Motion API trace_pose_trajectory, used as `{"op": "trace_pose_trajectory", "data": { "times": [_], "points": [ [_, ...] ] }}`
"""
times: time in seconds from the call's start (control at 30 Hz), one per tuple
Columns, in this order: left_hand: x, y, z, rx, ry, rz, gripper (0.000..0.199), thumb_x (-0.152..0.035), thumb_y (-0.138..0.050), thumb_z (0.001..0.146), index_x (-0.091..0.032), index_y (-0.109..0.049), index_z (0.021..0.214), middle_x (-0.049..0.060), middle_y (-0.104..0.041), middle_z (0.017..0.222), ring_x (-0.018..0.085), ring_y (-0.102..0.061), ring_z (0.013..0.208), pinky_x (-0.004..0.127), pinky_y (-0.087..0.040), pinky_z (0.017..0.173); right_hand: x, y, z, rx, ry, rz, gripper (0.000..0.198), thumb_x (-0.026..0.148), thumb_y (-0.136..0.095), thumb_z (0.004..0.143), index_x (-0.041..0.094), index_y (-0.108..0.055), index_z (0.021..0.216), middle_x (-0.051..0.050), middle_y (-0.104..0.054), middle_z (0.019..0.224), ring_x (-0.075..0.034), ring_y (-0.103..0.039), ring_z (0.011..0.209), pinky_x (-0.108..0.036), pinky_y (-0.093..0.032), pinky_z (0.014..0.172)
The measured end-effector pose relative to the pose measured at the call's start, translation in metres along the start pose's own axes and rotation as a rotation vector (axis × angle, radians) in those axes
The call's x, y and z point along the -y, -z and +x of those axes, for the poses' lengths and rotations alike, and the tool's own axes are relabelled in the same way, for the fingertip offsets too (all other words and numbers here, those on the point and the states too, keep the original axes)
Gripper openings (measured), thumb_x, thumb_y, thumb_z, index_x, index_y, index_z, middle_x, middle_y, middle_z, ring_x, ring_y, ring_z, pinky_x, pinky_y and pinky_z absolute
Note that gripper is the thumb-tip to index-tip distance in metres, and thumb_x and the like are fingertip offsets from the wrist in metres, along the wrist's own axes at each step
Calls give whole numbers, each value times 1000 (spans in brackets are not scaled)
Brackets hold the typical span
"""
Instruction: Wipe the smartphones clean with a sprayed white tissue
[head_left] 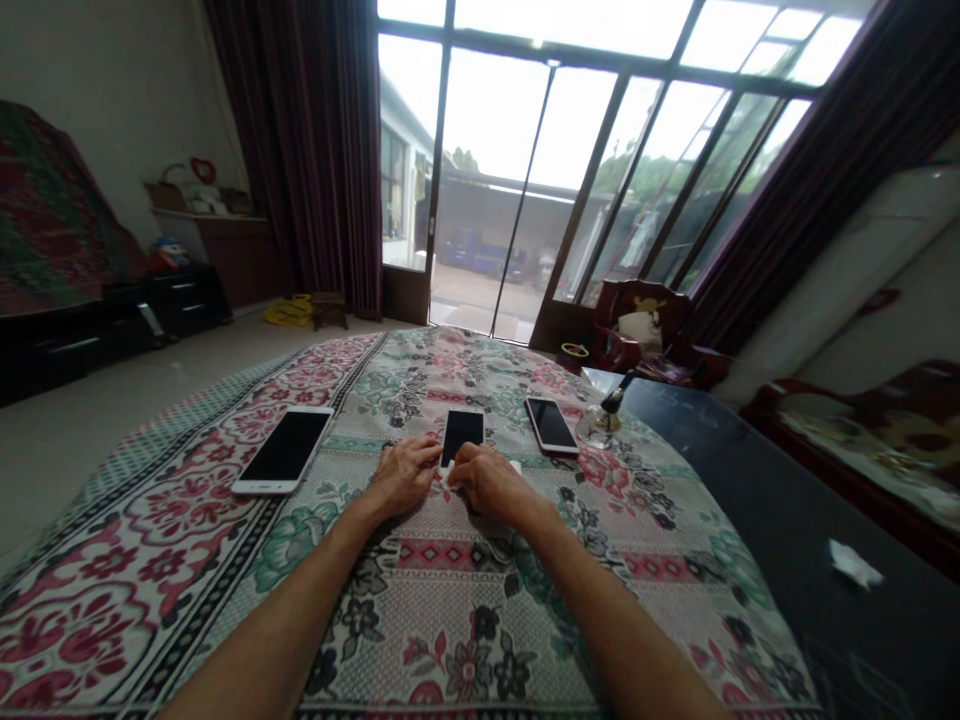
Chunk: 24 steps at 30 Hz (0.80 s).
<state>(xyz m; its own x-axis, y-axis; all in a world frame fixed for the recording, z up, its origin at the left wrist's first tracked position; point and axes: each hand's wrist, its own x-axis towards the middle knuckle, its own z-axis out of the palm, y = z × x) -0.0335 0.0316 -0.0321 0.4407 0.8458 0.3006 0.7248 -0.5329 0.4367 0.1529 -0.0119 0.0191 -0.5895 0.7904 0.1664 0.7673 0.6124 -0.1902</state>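
A white-framed smartphone (463,432) with a dark screen lies face up on the patterned tablecloth (450,600), between my hands. My left hand (405,472) rests on the cloth with its fingers curled against the phone's left edge, holding it there. Over the phone's lower end, my right hand (491,485) is closed, its fingers pinching a crumpled white tissue (516,466) that shows only in part. The hand hides the phone's lower right corner. To the left lies a larger white smartphone (286,450); a third smartphone (552,425) lies to the right. Both are face up with dark screens.
A glass jar (600,427) with a dark-handled thing in it stands beyond the right phone. Right of the cloth is a black tabletop (742,480) with a crumpled white paper (855,563). Wooden chairs (645,320) and glass doors are farther back.
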Motion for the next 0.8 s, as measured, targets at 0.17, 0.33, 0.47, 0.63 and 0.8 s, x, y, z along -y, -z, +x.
{"op": "trace_pose_trajectory", "data": {
  "times": [0.17,0.33,0.47,0.63,0.8],
  "points": [
    [-2,2,-1,11,-7,27,38,-18,-52,84,-28,-63,119,2,-59,131,22,-51,121,37,-38,102,-24,5,-7,-8,12,120,34,0,-51,77,22,-75,88,-3,-65,89,-13,-55,83,-24,-40,78],
    [-2,4,0,16,-14,13,38,-18,-53,84,-29,-64,119,1,-60,130,22,-51,120,37,-38,103,-36,9,-14,-43,-51,105,33,1,-50,80,22,-74,91,-3,-65,86,-13,-56,81,-24,-40,77],
    [-1,2,0,12,-14,-1,38,-17,-54,83,-28,-65,117,2,-60,129,22,-50,121,37,-37,104,-11,1,-4,-52,-39,51,29,7,-50,85,22,-74,91,-6,-65,93,-15,-55,86,-26,-40,78],
    [-2,2,-1,-3,5,-6,37,-17,-54,83,-28,-65,116,2,-60,129,21,-51,121,37,-38,103,-9,3,-2,-31,-56,54,29,7,-51,84,23,-74,92,-5,-65,94,-15,-55,85,-26,-39,78],
    [-3,4,-1,18,-8,5,38,-17,-54,82,-28,-65,118,2,-60,129,22,-52,119,38,-38,102,-30,9,-12,-36,-145,25,29,7,-50,85,21,-74,93,-5,-64,90,-16,-55,84,-26,-39,78]
  ]
}}
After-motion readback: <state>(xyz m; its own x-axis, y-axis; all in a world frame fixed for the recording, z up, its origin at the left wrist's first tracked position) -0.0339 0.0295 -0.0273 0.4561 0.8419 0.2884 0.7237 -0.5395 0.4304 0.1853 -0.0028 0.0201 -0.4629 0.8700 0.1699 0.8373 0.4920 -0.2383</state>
